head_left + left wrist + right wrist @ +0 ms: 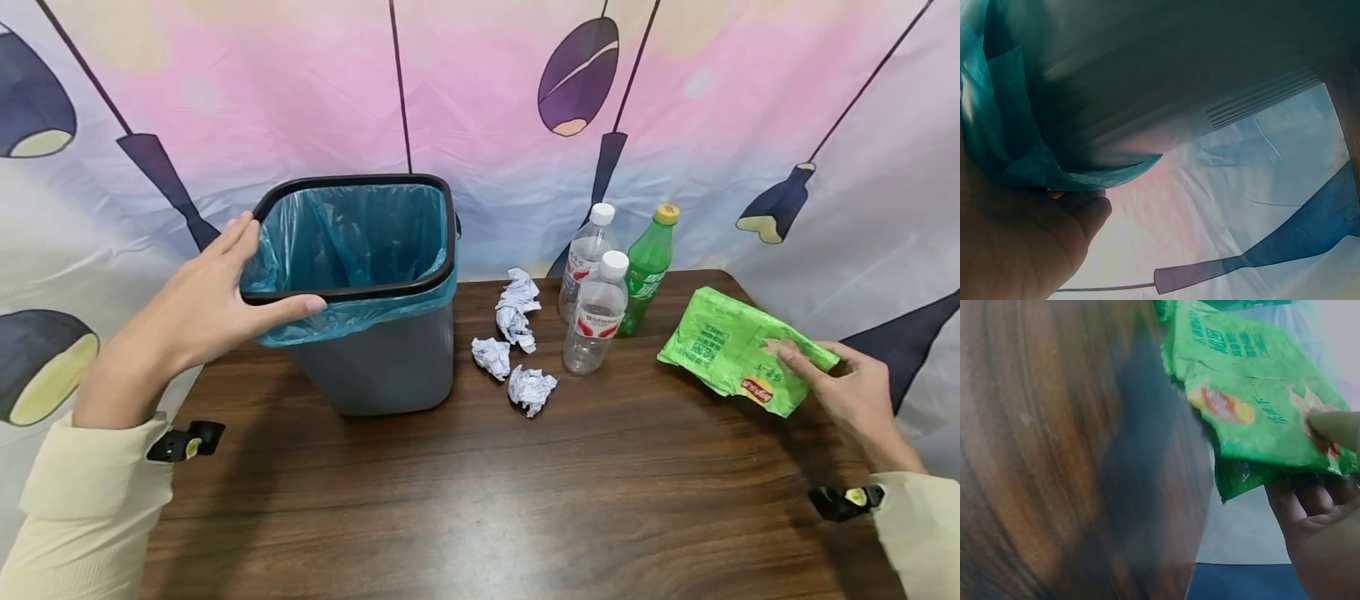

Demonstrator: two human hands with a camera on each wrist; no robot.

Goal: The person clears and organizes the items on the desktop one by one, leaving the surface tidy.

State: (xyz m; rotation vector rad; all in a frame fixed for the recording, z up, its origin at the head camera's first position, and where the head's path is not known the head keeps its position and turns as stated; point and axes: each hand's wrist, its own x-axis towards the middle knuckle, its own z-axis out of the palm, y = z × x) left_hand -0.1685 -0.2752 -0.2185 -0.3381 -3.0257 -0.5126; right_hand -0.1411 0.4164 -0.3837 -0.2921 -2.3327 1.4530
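A green chip bag (738, 354) with a red and yellow logo is pinched between the thumb and fingers of my right hand (855, 400), above the table's right side. The right wrist view shows my thumb (1335, 428) on its printed face and the other fingers (1316, 497) beneath. My left hand (202, 292) rests on the near left corner of a grey trash bin (382, 358), fingers along its left side and thumb straight along the front of its black rim. A teal bag liner (360, 242) covers the inside and folds over the rim; it hides some fingertips in the left wrist view.
Several crumpled paper balls (531, 390) lie right of the bin on the brown wooden table (480, 500). Beyond them stand two clear bottles (596, 321) with white caps and a green bottle (648, 262) with a yellow cap. A patterned curtain (495, 100) hangs behind.
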